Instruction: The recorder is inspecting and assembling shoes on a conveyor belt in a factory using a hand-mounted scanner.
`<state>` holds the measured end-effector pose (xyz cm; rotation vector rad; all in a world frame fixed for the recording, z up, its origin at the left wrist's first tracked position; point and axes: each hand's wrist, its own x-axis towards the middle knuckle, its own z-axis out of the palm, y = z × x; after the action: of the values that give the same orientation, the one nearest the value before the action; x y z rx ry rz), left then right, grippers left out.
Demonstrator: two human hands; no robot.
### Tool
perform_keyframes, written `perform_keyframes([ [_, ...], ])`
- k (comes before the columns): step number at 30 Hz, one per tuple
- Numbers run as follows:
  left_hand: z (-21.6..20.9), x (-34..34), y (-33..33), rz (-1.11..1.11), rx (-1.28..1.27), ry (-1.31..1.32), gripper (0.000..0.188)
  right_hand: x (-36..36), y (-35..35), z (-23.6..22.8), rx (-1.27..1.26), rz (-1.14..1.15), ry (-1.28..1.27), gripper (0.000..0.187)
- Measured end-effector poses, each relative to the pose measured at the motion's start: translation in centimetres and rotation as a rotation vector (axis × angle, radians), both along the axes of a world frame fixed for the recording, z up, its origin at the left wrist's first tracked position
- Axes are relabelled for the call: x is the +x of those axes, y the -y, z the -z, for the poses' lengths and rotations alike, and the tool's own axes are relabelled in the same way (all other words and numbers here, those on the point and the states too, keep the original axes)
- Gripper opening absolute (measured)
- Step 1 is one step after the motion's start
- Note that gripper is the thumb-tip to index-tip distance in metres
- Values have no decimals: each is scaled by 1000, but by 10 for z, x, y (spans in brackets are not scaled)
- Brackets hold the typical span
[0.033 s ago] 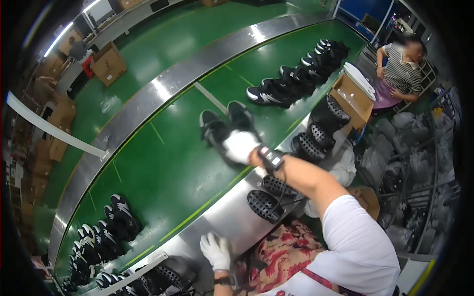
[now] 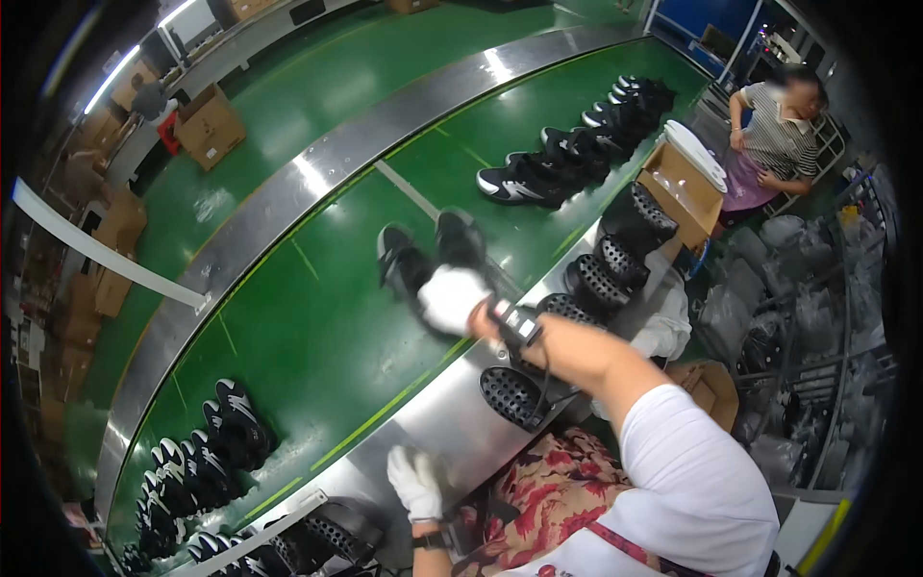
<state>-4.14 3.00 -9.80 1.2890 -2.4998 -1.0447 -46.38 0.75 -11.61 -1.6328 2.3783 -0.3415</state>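
Spanning two black sneakers (image 2: 404,265) rearward, likely for joint control, the right hand (image 2: 456,300) hides its grip; the left hand (image 2: 415,486), unclenched, grasps nothing.

Glossy belt (image 2: 308,337) — shiny metal edging (image 2: 312,175)

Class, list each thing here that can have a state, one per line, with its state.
Right hand: gloved, over the dark shoes, grip unclear
Dark shoes: side by side, blurred
Left hand: gloved, open
Left wristband: worn
Box by the co-worker: open
Upper-left box: open
Tube lights: lit
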Motion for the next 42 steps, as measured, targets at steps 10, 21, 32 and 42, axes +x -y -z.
perform_keyframes([
  [10,9,63,33,-515,297,-399,63,344,-73,-131,128,-230,298,24],
  [21,-41,111,-7,-292,-190,-296,20,255,-223,-120,-321,252,189,17],
  [32,-71,32,-13,450,-392,-34,46,213,-210,-73,137,28,-26,23],
  [42,-105,39,-12,-54,718,-550,73,232,-199,-162,-270,-97,51,19],
])
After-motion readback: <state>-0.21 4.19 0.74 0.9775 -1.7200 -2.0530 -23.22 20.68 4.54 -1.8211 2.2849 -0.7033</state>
